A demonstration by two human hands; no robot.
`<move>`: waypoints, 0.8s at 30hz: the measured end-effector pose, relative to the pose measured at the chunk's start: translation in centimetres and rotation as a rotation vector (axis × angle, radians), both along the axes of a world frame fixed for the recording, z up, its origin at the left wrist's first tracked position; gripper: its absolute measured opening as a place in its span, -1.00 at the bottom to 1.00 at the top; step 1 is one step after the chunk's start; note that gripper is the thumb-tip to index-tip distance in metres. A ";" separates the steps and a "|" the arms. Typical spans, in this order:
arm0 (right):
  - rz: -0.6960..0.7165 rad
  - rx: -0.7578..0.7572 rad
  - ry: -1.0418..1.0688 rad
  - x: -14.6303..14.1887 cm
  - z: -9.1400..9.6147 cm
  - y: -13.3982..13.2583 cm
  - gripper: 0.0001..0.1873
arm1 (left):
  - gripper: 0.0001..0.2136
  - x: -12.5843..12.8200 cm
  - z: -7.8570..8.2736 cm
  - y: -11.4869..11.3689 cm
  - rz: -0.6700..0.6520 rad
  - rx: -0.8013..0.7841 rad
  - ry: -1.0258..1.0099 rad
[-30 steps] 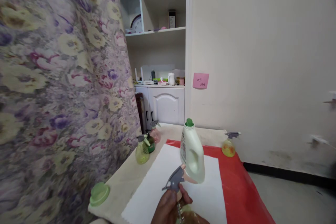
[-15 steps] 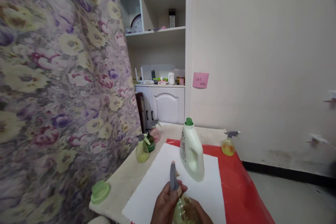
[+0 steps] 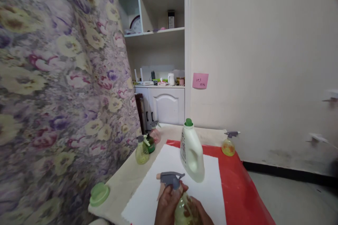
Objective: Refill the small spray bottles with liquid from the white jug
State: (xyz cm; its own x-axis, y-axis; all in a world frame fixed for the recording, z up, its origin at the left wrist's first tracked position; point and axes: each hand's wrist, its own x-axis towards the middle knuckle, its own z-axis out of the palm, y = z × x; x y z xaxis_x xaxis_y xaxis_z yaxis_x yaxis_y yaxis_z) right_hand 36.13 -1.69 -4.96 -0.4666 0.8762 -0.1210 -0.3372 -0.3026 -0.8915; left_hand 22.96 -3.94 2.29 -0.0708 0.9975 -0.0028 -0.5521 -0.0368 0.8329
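Observation:
At the near edge of the table I hold a clear yellow-green spray bottle (image 3: 184,210) with a grey trigger head. My left hand (image 3: 167,202) is closed around the collar just under the head, and the nozzle points left. My right hand (image 3: 202,212) grips the side of the bottle's body; part of that hand is hidden by it. Just beyond stands a pale green detergent jug (image 3: 192,154) with a green top, upright on a white sheet (image 3: 211,191). The bottle's lower end falls outside the view.
A green lid (image 3: 99,194) lies at the table's left corner. Several spray bottles, including a yellowish one (image 3: 142,154), stand at the back left. Another spray bottle (image 3: 228,146) is on the red sheet (image 3: 237,186) at right. A flowered curtain (image 3: 66,95) borders the left side.
The trigger head has turned, so its nozzle now points left instead of away from me. Both hands stay on the spray bottle. The view has shifted slightly.

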 end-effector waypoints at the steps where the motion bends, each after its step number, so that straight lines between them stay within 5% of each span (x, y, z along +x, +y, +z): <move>1: -0.027 0.018 0.001 0.2 0.0 0.0 -0.47 | -0.70 0.1 -0.1 0.1 0.043 -0.010 0.042; 5: -0.006 0.027 0.035 -0.4 0.2 0.0 -0.55 | -0.62 -0.1 -0.5 0.3 0.065 -0.031 0.128; 12: 0.035 -0.011 0.065 -1.7 0.7 0.0 -0.65 | -0.57 -0.9 0.0 0.2 -0.186 0.007 -0.133; 20: -0.052 -0.097 0.047 -1.5 -1.6 0.9 -0.33 | -0.72 -0.5 0.4 0.5 -0.065 0.049 -0.073; 24: 0.079 -0.143 0.077 -2.0 -2.2 0.8 -0.40 | -0.64 -1.2 0.1 0.4 -0.134 0.055 -0.070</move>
State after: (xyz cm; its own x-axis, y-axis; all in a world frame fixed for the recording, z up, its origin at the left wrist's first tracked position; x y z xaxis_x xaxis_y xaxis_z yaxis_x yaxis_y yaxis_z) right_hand 34.18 -0.85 -7.16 -0.5460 0.8128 -0.2029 -0.3734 -0.4529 -0.8096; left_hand 21.72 -3.55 2.35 0.0618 0.9967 0.0517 -0.6117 -0.0031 0.7911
